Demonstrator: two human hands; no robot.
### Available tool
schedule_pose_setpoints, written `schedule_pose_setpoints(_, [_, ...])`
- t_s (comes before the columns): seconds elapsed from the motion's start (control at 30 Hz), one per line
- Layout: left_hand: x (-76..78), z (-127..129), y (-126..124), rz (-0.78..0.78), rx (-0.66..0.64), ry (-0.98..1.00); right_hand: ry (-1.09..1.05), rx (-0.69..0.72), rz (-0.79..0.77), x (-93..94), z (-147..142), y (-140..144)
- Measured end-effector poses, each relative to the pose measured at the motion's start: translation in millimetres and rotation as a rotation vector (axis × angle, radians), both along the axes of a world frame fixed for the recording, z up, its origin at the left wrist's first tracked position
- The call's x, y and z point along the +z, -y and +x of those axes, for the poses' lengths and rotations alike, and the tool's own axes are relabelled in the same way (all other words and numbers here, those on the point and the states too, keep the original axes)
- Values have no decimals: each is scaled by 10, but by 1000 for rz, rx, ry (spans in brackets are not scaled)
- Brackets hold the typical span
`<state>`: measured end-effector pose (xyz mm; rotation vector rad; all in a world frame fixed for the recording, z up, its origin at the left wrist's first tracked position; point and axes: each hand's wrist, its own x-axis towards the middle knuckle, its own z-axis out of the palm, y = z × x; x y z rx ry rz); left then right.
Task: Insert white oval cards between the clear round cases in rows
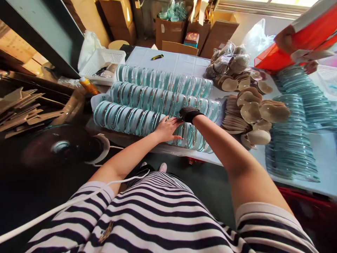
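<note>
Three rows of round clear glass pieces, lid- or dish-like, stand on edge along the table with white bands between them. My bare left hand (169, 130) lies on the near glass row (126, 118), its fingers stretched towards the right hand. In a black glove, my right hand (190, 114) is closed with fingers curled down between the near row and the middle glass row (158, 100). What its fingertips grip is hidden. Behind these runs the far glass row (163, 79).
Beige spoon-like bowls (251, 110) lie in piles right of the rows, beside stacked glass pieces (292, 140). A co-worker's hand (306, 58) is at the far right. A yellow cutter (157, 57), white basket (105, 58) and fan (60, 147) are around the table.
</note>
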<state>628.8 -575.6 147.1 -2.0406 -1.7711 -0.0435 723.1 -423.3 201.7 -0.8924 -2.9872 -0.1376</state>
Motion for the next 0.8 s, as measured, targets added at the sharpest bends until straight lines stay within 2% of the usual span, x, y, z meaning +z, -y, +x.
schedule_pose_setpoints(0.13, [1, -1, 8, -7, 14, 20, -143, 6, -12, -61, 259, 83])
schedule_pose_setpoints(0.2, [5, 4, 15, -5, 16, 42, -240, 33, -16, -208, 487, 219])
schedule_pose_setpoints(0.27, [9, 14, 22, -5, 12, 62, -298, 55, -7, -491, 698, 440])
schedule_pose_setpoints(0.33, [10, 22, 27, -5, 7, 70, -279, 60, -26, -899, 821, 695])
schedule_pose_setpoints(0.47, [18, 21, 39, 2, 20, 76, -249, 59, -118, -1742, 788, 1062])
schedule_pose_setpoints(0.53, [38, 34, 55, -12, 42, 80, -253, 51, -156, -1957, 774, 1120])
schedule_pose_setpoints(0.57, [50, 54, 62, -20, 54, 80, -270, 61, -168, -1980, 802, 1115])
schedule_pose_setpoints(0.63, [66, 133, 60, -21, 56, 67, -377, 55, -151, -1852, 936, 1030])
schedule_pose_setpoints(0.73, [34, 321, -20, 4, -8, 31, -644, -127, -21, -1330, 1174, 691])
schedule_pose_setpoints(0.8, [-26, 442, -117, -16, -26, 15, -622, -229, 9, -910, 1201, 357])
